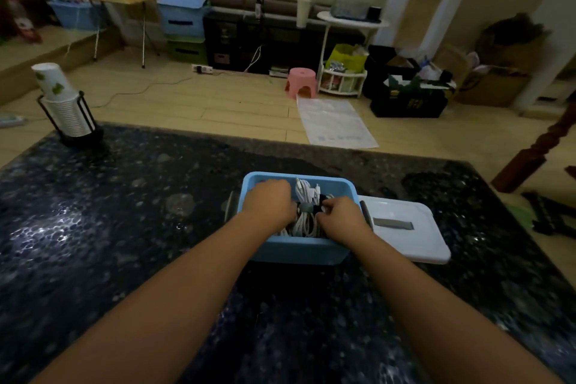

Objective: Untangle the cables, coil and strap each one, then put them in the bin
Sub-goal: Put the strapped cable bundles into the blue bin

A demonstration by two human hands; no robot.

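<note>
A light blue bin [307, 251] stands on the dark speckled table [124, 227], just ahead of me. Inside it lie coiled white cables [304, 221], with a grey strap [306, 208] round one coil and white plugs sticking up at the far side. Both my hands are inside the bin. My left hand [269, 203] is curled over the left side of the coil, its fingertips at the grey strap. My right hand [338, 217] pinches the coil from the right, beside a dark strap. How many cables lie below is hidden.
The bin's white lid [408, 227], with a grey handle strip, lies flat right of the bin, touching it. A black rack of stacked paper cups [67, 109] stands at the table's far left corner. A wooden post [536, 146] rises off the table's right edge.
</note>
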